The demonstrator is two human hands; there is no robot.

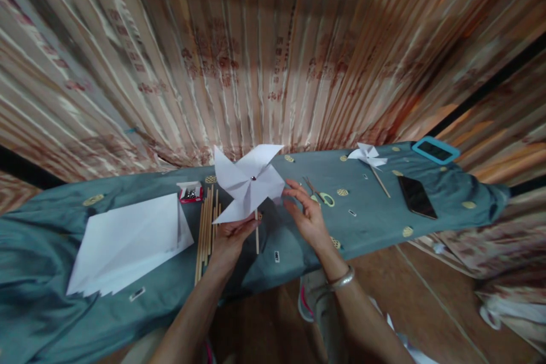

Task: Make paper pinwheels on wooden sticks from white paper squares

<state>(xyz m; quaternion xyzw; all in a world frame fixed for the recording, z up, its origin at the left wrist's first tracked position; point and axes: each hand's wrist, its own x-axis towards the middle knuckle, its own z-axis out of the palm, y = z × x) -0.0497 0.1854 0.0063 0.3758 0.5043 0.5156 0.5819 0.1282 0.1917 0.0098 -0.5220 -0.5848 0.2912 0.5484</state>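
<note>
A white paper pinwheel (239,173) with a small dark pin at its centre stands upright on a thin wooden stick (257,239). Gripping that stick just under the blades is my left hand (232,236), its fingers partly hidden behind the paper. My right hand (306,210) is beside the right-hand blade, fingers apart and slightly curled, with nothing in it; whether a fingertip touches the paper I cannot tell. Several loose wooden sticks (205,227) lie left of my left hand. Above them sits a small red box (190,193) of metal pins, its lid raised.
A stack of white paper (128,239) covers the left of the cloth-covered table (294,244). Scissors with green handles (326,199) lie right of my right hand. Farther right are another pinwheel (367,153), a black phone (417,197) and a blue-framed device (435,150). A curtain hangs behind.
</note>
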